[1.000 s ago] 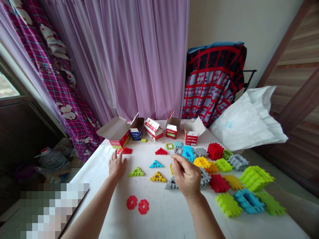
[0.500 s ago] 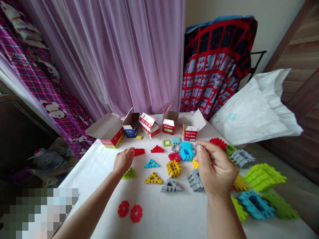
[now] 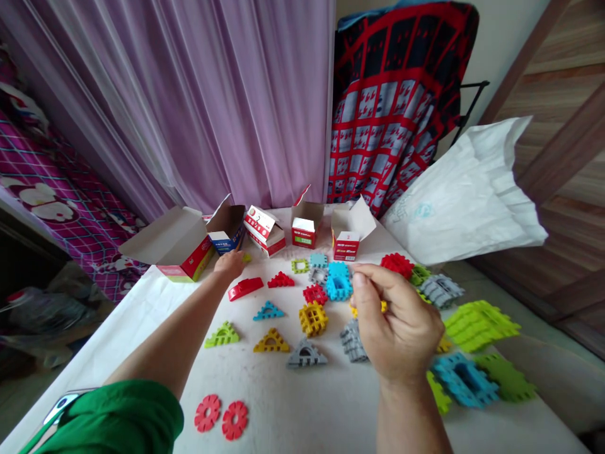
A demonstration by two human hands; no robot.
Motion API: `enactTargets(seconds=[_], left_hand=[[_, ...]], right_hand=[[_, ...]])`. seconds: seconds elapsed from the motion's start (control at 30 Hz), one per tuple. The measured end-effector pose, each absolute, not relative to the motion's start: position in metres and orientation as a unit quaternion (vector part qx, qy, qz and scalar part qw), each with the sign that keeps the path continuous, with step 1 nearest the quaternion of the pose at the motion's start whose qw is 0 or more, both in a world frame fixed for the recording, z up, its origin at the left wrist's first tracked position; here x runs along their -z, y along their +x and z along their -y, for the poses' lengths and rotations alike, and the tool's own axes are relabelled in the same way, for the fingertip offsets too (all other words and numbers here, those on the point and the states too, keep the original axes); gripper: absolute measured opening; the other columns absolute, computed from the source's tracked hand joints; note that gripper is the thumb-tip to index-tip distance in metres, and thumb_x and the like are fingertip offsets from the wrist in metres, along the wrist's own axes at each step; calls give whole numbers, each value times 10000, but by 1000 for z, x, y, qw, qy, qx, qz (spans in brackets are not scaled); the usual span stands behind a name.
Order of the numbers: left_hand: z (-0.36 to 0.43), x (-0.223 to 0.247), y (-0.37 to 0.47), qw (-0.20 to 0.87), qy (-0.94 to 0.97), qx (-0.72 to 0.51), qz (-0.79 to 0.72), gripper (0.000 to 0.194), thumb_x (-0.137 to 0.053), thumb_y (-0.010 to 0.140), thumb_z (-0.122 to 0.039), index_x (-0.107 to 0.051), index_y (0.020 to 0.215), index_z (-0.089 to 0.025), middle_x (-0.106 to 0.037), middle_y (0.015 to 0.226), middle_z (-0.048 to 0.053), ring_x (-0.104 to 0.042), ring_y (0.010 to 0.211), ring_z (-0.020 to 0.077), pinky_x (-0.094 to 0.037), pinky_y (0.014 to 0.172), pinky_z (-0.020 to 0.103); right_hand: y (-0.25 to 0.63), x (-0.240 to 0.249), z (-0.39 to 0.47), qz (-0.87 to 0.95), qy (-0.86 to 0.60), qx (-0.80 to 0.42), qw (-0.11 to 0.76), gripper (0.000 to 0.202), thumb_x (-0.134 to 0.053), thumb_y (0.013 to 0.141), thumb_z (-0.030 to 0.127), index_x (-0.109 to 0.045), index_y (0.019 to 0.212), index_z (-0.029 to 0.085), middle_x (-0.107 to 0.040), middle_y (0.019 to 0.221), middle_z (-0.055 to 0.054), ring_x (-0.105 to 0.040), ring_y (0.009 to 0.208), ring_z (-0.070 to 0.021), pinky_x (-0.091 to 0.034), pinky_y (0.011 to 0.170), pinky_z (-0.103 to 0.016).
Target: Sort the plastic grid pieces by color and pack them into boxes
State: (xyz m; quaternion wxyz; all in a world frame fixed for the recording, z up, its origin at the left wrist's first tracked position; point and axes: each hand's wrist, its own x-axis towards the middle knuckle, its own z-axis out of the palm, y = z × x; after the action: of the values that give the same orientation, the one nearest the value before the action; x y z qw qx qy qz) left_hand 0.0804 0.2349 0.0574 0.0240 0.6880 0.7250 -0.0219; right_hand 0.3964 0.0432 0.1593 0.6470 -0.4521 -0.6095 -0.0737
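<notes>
My left hand reaches to the front of the blue box, beside a small yellow-green piece; its fingertips are too small to make out. Over the right part of the table my right hand is raised, thumb and forefinger pinched together; anything between them is hidden. A red curved piece and a red triangle lie nearer me than the boxes. Blue, green, yellow and grey triangles sit closer still.
Several open cartons, among them a red one, line the back edge. Interlocking blocks cover the right side. Two red flower discs lie near the front. A white bag stands at back right; a phone is at left.
My left hand has moved forward from the red curved piece to the blue box. My right hand stays pinched. The view has shifted, and a green sleeve now shows.
</notes>
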Motion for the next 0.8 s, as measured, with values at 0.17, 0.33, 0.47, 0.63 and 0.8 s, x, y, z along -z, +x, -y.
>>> enactTargets(seconds=[0.17, 0.33, 0.47, 0.63, 0.8], left_hand=[[-236, -67, 83, 74, 702, 44, -707, 395, -596, 917, -401, -567, 1246, -183, -591, 1262, 99, -611, 1077, 225, -540, 900, 450], [-225, -74, 101, 152, 745, 36, -648, 382, -592, 918, -408, -581, 1227, -184, -598, 1252, 91, -614, 1068, 228, -542, 897, 441], [-205, -70, 111, 181, 757, 16, -628, 374, -586, 922, -408, -583, 1224, -187, -598, 1254, 92, -613, 1067, 223, -541, 900, 440], [-175, -63, 110, 167, 751, -20, -638, 327, -541, 940, -398, -636, 1168, -184, -670, 1173, 77, -648, 1018, 207, -530, 915, 412], [-159, -60, 110, 143, 754, -56, -639, 339, -478, 896, -341, -705, 1131, -250, -740, 1119, 27, -694, 953, 189, -527, 853, 286]], right_hand=[[398, -159, -43, 611, -456, 82, 642, 92, -628, 896, 190, -715, 925, 182, -736, 685, 12, -635, 498, -95, -483, 518, -190], [404, -159, -41, 597, -462, 89, 650, 97, -633, 893, 204, -724, 923, 186, -725, 667, 12, -629, 494, -95, -475, 511, -191], [414, -158, -40, 573, -477, 78, 662, 108, -643, 889, 232, -731, 937, 189, -716, 664, 8, -625, 503, -102, -488, 535, -207], [426, -158, -38, 528, -485, 68, 694, 150, -635, 894, 287, -733, 931, 180, -706, 671, -12, -628, 530, -124, -502, 546, -233], [427, -159, -38, 522, -489, 65, 696, 184, -620, 903, 319, -729, 923, 172, -683, 636, -8, -621, 514, -125, -505, 539, -237]])
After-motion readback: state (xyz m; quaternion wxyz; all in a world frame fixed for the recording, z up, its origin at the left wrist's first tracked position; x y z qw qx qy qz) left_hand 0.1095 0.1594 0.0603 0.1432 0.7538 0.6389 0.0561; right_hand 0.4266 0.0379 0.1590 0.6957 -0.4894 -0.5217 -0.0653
